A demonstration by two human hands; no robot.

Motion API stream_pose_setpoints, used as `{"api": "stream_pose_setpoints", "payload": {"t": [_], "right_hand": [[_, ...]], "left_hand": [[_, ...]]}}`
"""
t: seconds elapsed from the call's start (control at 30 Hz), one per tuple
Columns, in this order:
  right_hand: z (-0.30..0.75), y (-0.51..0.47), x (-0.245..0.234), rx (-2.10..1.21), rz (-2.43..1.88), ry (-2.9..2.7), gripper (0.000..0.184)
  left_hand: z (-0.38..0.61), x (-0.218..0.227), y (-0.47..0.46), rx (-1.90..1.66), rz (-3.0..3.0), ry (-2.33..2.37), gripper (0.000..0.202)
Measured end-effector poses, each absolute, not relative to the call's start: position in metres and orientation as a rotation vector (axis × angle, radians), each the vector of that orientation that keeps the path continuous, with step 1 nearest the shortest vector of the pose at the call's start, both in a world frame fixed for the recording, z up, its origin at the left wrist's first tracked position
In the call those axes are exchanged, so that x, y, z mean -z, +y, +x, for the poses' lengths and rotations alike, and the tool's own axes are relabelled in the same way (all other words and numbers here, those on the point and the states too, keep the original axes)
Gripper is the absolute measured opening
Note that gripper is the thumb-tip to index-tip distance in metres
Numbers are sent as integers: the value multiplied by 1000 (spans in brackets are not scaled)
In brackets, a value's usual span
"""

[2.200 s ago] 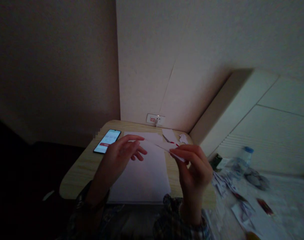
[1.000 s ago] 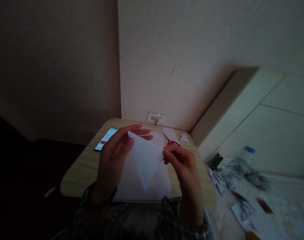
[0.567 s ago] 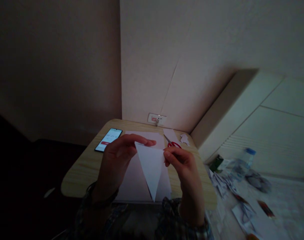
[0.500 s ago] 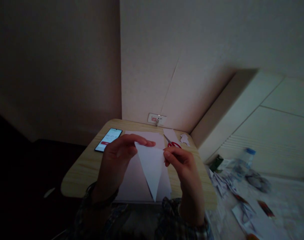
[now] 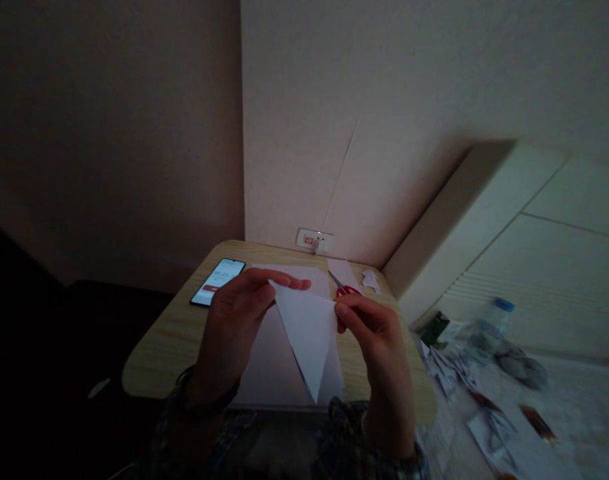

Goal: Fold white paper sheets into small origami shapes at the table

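A white sheet of paper folded into a triangle (image 5: 308,333) is held up between my hands, its long point hanging down toward me. My left hand (image 5: 244,307) pinches the upper left corner, with the fingers stretched behind the top edge. At the upper right corner, the thumb and fingertips of my right hand (image 5: 369,327) are closed on the paper. Beneath it lies a stack of white paper (image 5: 269,367) on the small wooden table (image 5: 159,347). Just beyond my right hand rest red-handled scissors (image 5: 345,288).
A phone (image 5: 217,283) with a lit screen lies at the table's left. Near the back right sit a paper strip (image 5: 341,268) and a small folded paper piece (image 5: 370,280). Lower right are a blue-capped bottle (image 5: 491,327) and scattered folded papers (image 5: 441,367). A wall socket (image 5: 314,239) is behind.
My right hand has moved slightly right with its corner of the paper. The triangle's lower point has shifted a little right; my left hand keeps its hold.
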State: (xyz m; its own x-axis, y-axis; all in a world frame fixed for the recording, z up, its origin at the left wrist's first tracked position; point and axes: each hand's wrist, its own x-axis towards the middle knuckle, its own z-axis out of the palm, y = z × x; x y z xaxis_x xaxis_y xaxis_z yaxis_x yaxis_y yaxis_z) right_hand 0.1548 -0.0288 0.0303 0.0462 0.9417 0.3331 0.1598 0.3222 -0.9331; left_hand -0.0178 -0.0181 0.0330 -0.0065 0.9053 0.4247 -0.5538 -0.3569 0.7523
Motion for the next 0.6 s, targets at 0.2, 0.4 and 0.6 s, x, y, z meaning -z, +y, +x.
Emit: {"api": "stream_pose_setpoints", "payload": {"t": [0.2,0.4,0.6], "right_hand": [[155,-31,-32,-761,-1127,-1435,16],[154,-33,-35,-729,-1137,-1451,21],[153,-32,-35,-718,-1126,-1442,17]], "left_hand": [[-15,-32,-17,-1653,1000,498,8],[-13,-33,-16,-1699,840,667,12],[-14,-37,-16,-1707,806,701,9]]}}
